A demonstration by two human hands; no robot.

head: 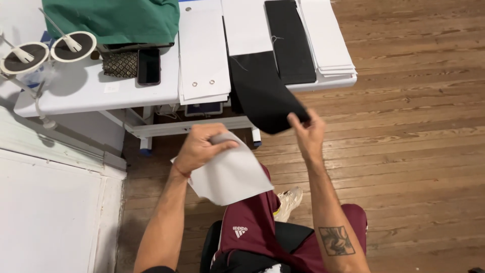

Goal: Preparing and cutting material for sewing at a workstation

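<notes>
Two hands busy: left hand (202,146) grips grey fabric piece (230,174), right hand (305,134) pinches near end of black fabric strip (262,91) hanging off white table (86,88); step looks like pairing pieces; next likely needs edges aligned

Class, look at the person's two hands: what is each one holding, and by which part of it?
The left hand pinches a light grey fabric piece at its upper edge. The right hand grips the lower end of a black fabric piece hanging off the white table.

Phone (149,66) left of paper stack (203,55)
</notes>
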